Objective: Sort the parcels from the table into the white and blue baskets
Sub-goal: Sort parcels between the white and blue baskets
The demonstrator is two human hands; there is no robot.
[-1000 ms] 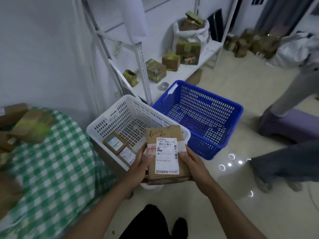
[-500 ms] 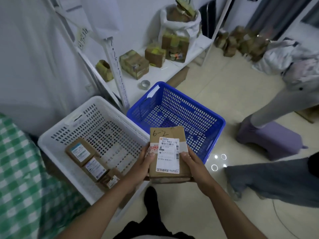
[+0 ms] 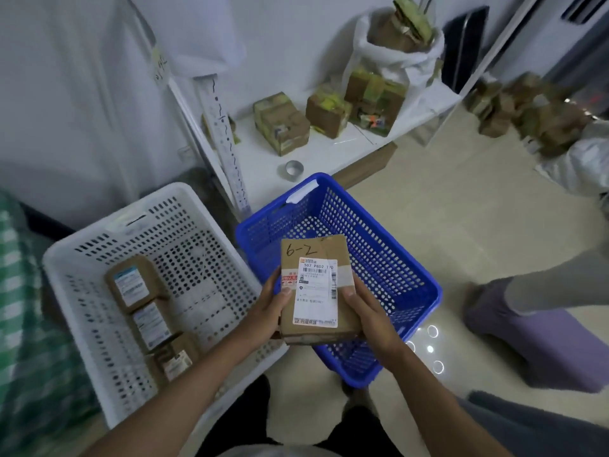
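Both my hands hold a brown cardboard parcel [image 3: 316, 288] marked "6-2" with a white shipping label. My left hand [image 3: 268, 310] grips its left edge, thumb on top. My right hand [image 3: 365, 308] grips its right edge. The parcel hovers over the near left corner of the blue basket [image 3: 412, 275], which shows no parcels inside. The white basket [image 3: 82, 255] sits to the left on the floor and holds three small labelled parcels [image 3: 131, 285] along its near left side. The green checked table [image 3: 19, 324] is at the far left edge.
A low white shelf [image 3: 329, 153] behind the baskets carries several taped boxes, a tape roll [image 3: 293, 168] and a white sack of parcels. Another person's legs [image 3: 543, 308] stand at the right beside a purple stool. More boxes lie on the floor at the far right.
The view has swung right and down from the table toward the baskets. The parcel, still in both hands, now sits over the blue basket's near corner instead of the white basket's rim.
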